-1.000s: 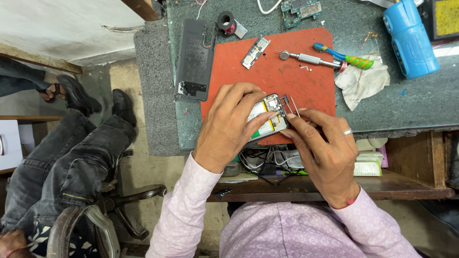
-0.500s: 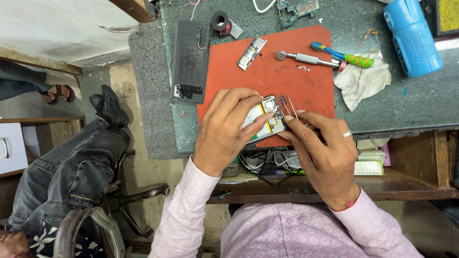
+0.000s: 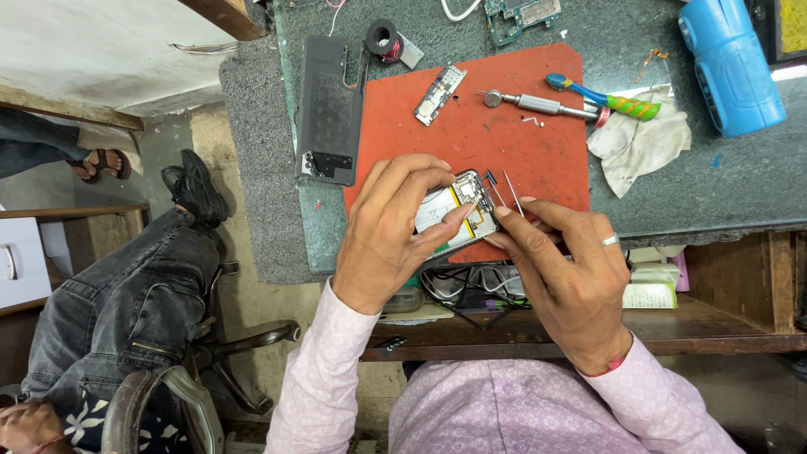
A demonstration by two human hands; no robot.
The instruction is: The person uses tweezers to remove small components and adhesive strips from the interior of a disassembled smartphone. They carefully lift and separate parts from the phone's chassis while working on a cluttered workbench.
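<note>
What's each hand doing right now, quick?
Left hand: closed around the opened phone, holding it over the red mat.
Right hand: closed, pinching tweezers at the phone's edge.

Below you: grey stone-topped desk (image 3: 672,202) with a wooden shelf (image 3: 723,324) under its front edge. Left of it, dull tan floor (image 3: 252,303) and a pale wall (image 3: 92,50). A swivel chair (image 3: 160,403) stands at lower left, a white drawer unit (image 3: 21,261) at the far left edge. Light is even, soft.
</note>
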